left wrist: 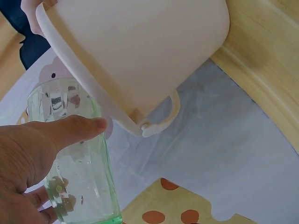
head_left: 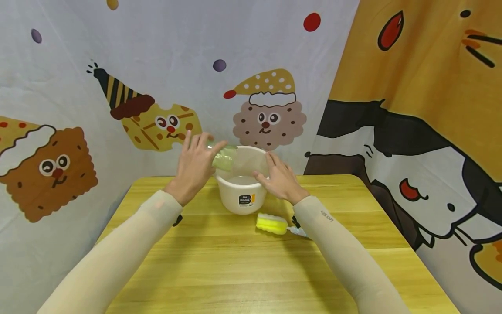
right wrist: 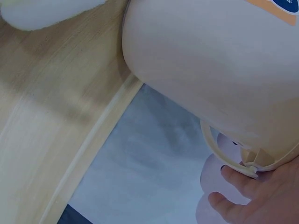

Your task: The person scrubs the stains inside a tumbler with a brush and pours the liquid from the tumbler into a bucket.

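A clear green-tinted glass is in my left hand, which grips it with the thumb on one side and fingers on the other. The glass lies tilted at the left rim of a white bucket, its mouth toward the inside. At the bucket's right rim my right hand holds on, the thumb inside and the fingers outside, close to the handle. A pale layer shows inside the bucket; I cannot tell what it is. The left wrist view shows wet-looking marks on the glass.
A yellow and white sponge brush with a pale blue handle lies in front of the bucket, to the right. The wooden table ends just behind the bucket, near a cartoon-printed cloth.
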`<act>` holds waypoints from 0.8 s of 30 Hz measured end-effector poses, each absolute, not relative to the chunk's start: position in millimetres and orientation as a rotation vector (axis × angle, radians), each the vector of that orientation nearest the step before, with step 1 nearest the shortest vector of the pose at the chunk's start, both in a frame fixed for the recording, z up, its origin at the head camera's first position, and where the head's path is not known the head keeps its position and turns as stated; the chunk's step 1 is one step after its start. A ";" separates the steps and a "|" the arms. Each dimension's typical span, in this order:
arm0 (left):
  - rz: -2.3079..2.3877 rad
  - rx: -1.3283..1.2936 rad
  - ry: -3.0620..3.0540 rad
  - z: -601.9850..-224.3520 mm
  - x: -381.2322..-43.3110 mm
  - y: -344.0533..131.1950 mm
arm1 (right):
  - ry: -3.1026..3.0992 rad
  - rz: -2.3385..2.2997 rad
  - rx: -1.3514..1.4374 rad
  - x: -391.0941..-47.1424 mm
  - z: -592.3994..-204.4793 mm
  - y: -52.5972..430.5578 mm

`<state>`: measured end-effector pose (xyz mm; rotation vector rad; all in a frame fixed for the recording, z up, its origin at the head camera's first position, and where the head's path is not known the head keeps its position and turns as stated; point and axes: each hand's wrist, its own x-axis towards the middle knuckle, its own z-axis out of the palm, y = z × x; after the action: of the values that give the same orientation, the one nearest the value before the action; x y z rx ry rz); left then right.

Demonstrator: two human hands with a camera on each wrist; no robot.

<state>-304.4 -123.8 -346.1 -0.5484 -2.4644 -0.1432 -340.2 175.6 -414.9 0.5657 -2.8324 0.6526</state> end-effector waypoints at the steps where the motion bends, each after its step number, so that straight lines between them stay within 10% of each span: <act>1: -0.144 -0.548 -2.463 -346.1 -304.1 -124.0 | -2.832 0.651 0.566 -340.2 -414.7 175.4; 24: -0.260 -0.561 -2.440 -354.2 -294.6 -131.9 | -2.848 0.569 0.547 -338.9 -413.4 175.6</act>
<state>-294.6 -131.9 -354.2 -0.5614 -2.4403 -0.2596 -338.9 175.6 -413.4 0.5471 -2.8484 0.5686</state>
